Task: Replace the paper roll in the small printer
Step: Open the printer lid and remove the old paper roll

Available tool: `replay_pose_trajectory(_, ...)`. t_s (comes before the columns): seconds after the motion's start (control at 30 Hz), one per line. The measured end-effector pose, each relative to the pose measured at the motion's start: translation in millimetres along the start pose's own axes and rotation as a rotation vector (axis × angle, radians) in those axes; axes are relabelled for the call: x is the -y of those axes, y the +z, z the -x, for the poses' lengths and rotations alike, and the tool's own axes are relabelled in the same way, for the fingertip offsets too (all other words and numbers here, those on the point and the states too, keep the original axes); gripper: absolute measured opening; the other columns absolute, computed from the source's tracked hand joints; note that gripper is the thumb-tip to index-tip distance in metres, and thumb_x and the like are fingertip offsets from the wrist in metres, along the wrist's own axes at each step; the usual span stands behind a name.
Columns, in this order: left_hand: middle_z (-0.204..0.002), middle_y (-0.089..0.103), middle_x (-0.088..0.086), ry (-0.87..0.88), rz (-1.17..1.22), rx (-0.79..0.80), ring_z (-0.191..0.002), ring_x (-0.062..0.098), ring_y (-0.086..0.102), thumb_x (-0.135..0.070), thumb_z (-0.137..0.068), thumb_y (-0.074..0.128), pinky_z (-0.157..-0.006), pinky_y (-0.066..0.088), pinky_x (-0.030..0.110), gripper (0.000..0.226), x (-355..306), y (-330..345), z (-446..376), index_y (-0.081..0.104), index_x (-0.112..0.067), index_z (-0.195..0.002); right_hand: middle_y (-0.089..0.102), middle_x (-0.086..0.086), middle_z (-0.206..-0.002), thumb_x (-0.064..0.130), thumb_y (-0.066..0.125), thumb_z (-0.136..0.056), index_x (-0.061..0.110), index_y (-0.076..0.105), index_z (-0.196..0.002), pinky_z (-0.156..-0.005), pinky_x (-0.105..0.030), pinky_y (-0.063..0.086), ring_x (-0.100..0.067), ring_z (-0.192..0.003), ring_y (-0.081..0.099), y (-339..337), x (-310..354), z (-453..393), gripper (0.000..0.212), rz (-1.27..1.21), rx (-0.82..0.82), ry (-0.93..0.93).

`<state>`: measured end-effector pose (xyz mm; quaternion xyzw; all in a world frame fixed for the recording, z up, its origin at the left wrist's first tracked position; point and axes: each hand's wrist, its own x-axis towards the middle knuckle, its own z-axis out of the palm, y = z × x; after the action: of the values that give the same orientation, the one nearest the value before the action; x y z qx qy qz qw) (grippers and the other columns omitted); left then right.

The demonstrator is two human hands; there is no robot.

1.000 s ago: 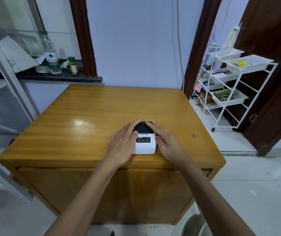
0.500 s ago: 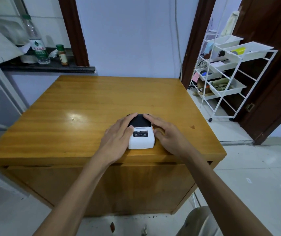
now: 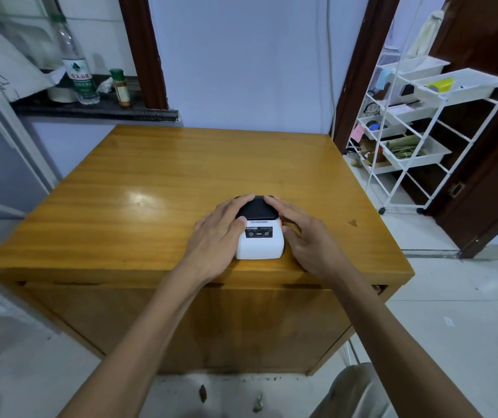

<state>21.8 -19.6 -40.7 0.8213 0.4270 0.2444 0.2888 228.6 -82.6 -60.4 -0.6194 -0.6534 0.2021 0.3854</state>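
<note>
A small white printer (image 3: 260, 242) with a black lid and a dark button strip stands near the front edge of a wooden table (image 3: 157, 188). The lid is down. My left hand (image 3: 217, 236) cups the printer's left side, fingers reaching onto the black lid. On the other side my right hand (image 3: 305, 236) clasps the printer, fingertips on the lid's right edge. An orange tab shows at the printer's right flank. No paper roll is visible.
A dark ledge at the back left holds a water bottle (image 3: 75, 67), a small jar (image 3: 121, 89) and papers. A white wire rack (image 3: 413, 134) with trays stands to the right by a dark door. A stool seat (image 3: 359, 393) shows at the bottom right.
The view has dipped and shifted slightly. Both hands stay clasped on the printer, which has not moved on the table; the lid remains down.
</note>
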Motion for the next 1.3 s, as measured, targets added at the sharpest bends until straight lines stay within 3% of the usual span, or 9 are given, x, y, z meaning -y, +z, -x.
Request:
replay_pose_trajectory(0.17, -0.155, 0.043, -0.012, -0.003, 0.012, 0.0, -0.133, 0.009, 0.043, -0.032, -0.111, 0.027, -0.117, 0.032, 0.045, 0.047, -4.4, -2.9, 2.4, 0.034, -0.047, -0.155, 0.037, 0.019, -0.167, 0.003, 0.051, -0.108, 0.049, 0.037, -0.158, -0.128, -0.053, 0.028, -0.005, -0.159, 0.025, 1.7, 1.2, 1.1, 0.07, 0.073, 0.0, -0.008)
replay_pose_trajectory(0.43, -0.154, 0.045, -0.013, -0.014, -0.025, 0.0, -0.137, 0.011, 0.043, -0.036, -0.111, 0.023, -0.114, 0.029, 0.04, 0.047, -8.2, -0.5, 6.3, 0.031, -0.048, -0.156, 0.053, 0.007, -0.157, -0.004, 0.047, -0.105, 0.028, 0.055, -0.153, -0.121, -0.037, 0.043, -0.01, -0.146, 0.048, -3.8, 16.3, 4.8, 0.058, -0.226, -0.001, 0.057)
replay_pose_trajectory(0.57, -0.154, 0.046, -0.012, -0.028, -0.018, 0.005, -0.137, 0.012, 0.044, -0.037, -0.111, 0.023, -0.115, 0.031, 0.04, 0.049, -9.9, -2.6, 8.2, 0.028, -0.048, -0.158, 0.059, 0.014, -0.144, 0.015, 0.051, -0.11, 0.033, 0.053, -0.154, -0.112, -0.029, 0.047, 0.002, -0.131, 0.055, -4.5, 22.3, 4.8, 0.048, -0.252, -0.001, 0.105)
replay_pose_trajectory(0.67, -0.159, 0.043, -0.011, -0.035, -0.03, -0.004, -0.14, 0.016, 0.043, -0.038, -0.111, 0.024, -0.114, 0.032, 0.039, 0.051, -11.4, -2.9, 8.9, 0.022, -0.049, -0.161, 0.057, 0.011, -0.14, 0.032, 0.058, -0.108, 0.038, 0.05, -0.154, -0.111, -0.035, 0.05, -0.002, -0.128, 0.057, -2.3, 20.9, 4.4, 0.048, -0.157, -0.033, 0.067)
replay_pose_trajectory(0.8, -0.154, 0.05, -0.008, -0.074, -0.028, -0.03, -0.123, 0.021, 0.053, -0.047, -0.109, 0.028, -0.096, 0.039, 0.038, 0.064, -8.7, 0.1, 6.2, -0.004, -0.043, -0.165, 0.057, 0.013, -0.142, 0.042, 0.062, -0.104, 0.042, 0.055, -0.148, -0.104, -0.042, 0.057, -0.008, -0.125, 0.062, -1.3, 16.4, -2.0, 0.045, -0.117, -0.061, 0.034)
replay_pose_trajectory(0.97, -0.169, 0.03, -0.004, -0.147, -0.059, -0.018, -0.151, 0.022, 0.032, -0.051, -0.109, 0.023, -0.118, 0.027, 0.039, 0.063, -7.9, 2.7, 4.7, 0.009, -0.031, -0.167, 0.061, 0.015, -0.135, 0.046, 0.064, -0.101, 0.042, 0.059, -0.147, -0.101, -0.042, 0.06, -0.008, -0.122, 0.064, -0.2, 12.5, -6.9, 0.046, -0.15, -0.102, 0.047)
replay_pose_trajectory(1.17, -0.17, 0.028, -0.001, -0.128, -0.083, -0.014, -0.152, 0.021, 0.03, -0.049, -0.11, 0.022, -0.12, 0.024, 0.038, 0.063, -9.9, 4.4, 5.0, 0.007, -0.026, -0.168, 0.064, 0.012, -0.127, 0.055, 0.06, -0.1, 0.044, 0.058, -0.146, -0.096, -0.045, 0.06, -0.01, -0.114, 0.065, 3.4, 7.7, -8.1, 0.048, -0.102, -0.134, 0.043)
replay_pose_trajectory(1.3, -0.169, 0.03, 0.003, -0.125, -0.094, -0.007, -0.151, 0.023, 0.032, -0.048, -0.111, 0.022, -0.12, 0.025, 0.039, 0.066, -9.9, 4.0, 6.0, 0.003, -0.022, -0.168, 0.064, 0.015, -0.123, 0.05, 0.059, -0.102, 0.042, 0.057, -0.148, -0.096, -0.043, 0.059, -0.008, -0.112, 0.064, 4.4, 8.4, -8.4, 0.046, -0.065, -0.146, 0.047)
